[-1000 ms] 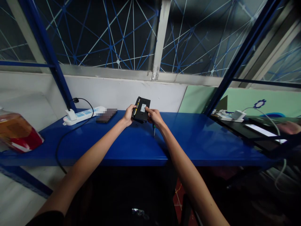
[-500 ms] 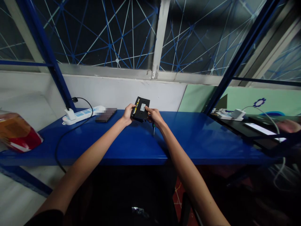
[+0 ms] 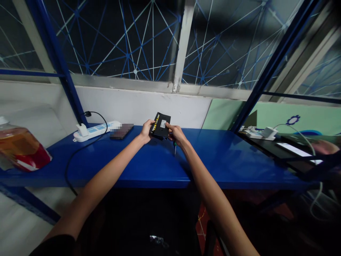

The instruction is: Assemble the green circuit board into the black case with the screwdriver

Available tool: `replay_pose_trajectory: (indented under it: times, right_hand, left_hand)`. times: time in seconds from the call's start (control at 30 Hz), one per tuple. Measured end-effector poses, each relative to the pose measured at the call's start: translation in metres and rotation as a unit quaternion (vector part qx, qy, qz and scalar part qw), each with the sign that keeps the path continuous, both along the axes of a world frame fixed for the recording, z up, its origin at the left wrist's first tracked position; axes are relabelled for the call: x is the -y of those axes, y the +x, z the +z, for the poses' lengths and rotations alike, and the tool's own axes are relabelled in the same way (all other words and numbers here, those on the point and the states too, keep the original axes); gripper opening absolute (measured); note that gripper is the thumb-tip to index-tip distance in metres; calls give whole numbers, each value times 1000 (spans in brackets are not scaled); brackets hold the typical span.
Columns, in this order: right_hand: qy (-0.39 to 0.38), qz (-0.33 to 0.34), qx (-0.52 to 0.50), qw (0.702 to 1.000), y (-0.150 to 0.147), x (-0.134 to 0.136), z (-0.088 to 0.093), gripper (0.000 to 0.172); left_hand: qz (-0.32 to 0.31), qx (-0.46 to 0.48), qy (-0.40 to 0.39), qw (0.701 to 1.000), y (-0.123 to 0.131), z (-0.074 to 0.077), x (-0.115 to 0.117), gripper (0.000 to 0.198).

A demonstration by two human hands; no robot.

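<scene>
Above the blue table, a flat black box-shaped device is held tilted, with a white label on its upper face and a yellow strip along its left side. Gripping its left edge is my left hand, fingers closed. My right hand is closed on the right edge, its thumb pressed beside the label. A small screwdriver with a green handle and thin metal shaft points down below my right hand. Most of its handle is hidden, apparently within the curled fingers.
The blue table carries a white power strip with a black cable, a dark phone and a bottle of amber liquid at left. Rightward, another person's hand is near a lit screen.
The view has shifted slightly, bringing the bottle's cap into sight at left. The device sits a little lower in the picture, and both hands keep the same hold on it.
</scene>
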State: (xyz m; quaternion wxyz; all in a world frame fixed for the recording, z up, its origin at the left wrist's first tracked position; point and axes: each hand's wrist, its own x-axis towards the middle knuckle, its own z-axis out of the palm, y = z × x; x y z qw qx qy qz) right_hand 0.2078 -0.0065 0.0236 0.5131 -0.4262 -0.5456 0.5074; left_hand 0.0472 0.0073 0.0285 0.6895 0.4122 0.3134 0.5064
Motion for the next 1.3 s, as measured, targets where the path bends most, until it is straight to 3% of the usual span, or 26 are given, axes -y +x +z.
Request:
replay_pose_trajectory:
  times: [0.5, 1.3]
  right_hand:
    - [2, 3, -1, 1000, -1, -2, -3, 47]
    - [49, -9, 57, 997, -4, 13, 8, 49]
  left_hand:
    - [-14, 15, 0, 1000, -4, 0, -3, 37]
    - [5, 21, 45, 999, 3, 0, 0, 30]
